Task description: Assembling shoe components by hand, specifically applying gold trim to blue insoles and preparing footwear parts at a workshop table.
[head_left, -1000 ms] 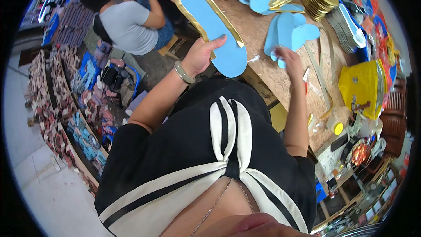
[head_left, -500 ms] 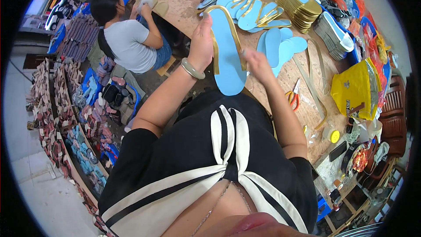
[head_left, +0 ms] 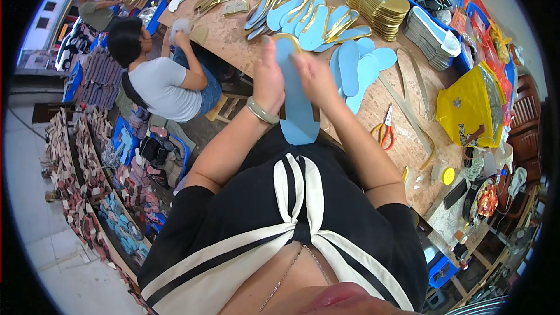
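Note:
A blue insole (head_left: 298, 114) with a gold strip along its edge is held upright in front of my body. My left hand (head_left: 269, 79) grips its left edge, thumb up near the top. My right hand (head_left: 315, 76) closes on its right edge near the top, covering part of the gold strip. Beyond my hands, several gold-edged blue insoles (head_left: 315, 26) lie fanned out on the wooden table (head_left: 233, 35). To the right of them lie plain blue insoles (head_left: 349, 67) in an overlapping pile.
Orange-handled scissors (head_left: 386, 131) and a long gold-beige strip (head_left: 403, 105) lie on the right of the table. A stack of gold insoles (head_left: 376, 9) stands behind, near a yellow bag (head_left: 472, 108). A person in a grey shirt (head_left: 166, 79) sits at the left.
My right hand has moved up along the insole's right edge to near its top. The insole sits slightly lower and turned more edge-on. My view has shifted a little.

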Demonstrator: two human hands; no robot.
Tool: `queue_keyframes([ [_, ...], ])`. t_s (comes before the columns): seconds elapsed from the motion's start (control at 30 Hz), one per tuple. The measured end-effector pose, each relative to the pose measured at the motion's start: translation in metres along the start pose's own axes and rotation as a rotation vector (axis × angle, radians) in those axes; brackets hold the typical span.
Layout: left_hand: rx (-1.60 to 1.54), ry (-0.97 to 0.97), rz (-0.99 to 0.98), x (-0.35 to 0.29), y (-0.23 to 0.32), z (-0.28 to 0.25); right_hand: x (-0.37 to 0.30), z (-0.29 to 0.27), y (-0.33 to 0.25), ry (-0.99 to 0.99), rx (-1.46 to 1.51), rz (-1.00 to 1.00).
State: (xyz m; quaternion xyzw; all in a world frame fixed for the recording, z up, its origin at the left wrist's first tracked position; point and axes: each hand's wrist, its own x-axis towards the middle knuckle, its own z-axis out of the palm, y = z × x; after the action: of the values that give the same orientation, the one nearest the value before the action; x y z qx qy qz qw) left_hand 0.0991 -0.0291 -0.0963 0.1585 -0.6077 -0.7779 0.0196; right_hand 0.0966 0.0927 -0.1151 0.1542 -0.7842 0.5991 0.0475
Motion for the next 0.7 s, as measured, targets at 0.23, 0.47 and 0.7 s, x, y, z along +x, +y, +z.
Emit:
queue_keyframes([
  [0.23,-0.197,0.150,-0.016,0.089,-0.009,-0.013,-0.036,0.022,0.049,-0.090,0.136,0.330],
  [0.47,0.446,-0.096,0.317,0.141,-0.064,0.003,0.005,0.043,0.098,-0.057,0.019,0.561],
  [0.7,0.814,-0.438,0.473,0.177,-0.045,0.039,0.007,0.038,0.122,-0.180,-0.096,0.350],
])
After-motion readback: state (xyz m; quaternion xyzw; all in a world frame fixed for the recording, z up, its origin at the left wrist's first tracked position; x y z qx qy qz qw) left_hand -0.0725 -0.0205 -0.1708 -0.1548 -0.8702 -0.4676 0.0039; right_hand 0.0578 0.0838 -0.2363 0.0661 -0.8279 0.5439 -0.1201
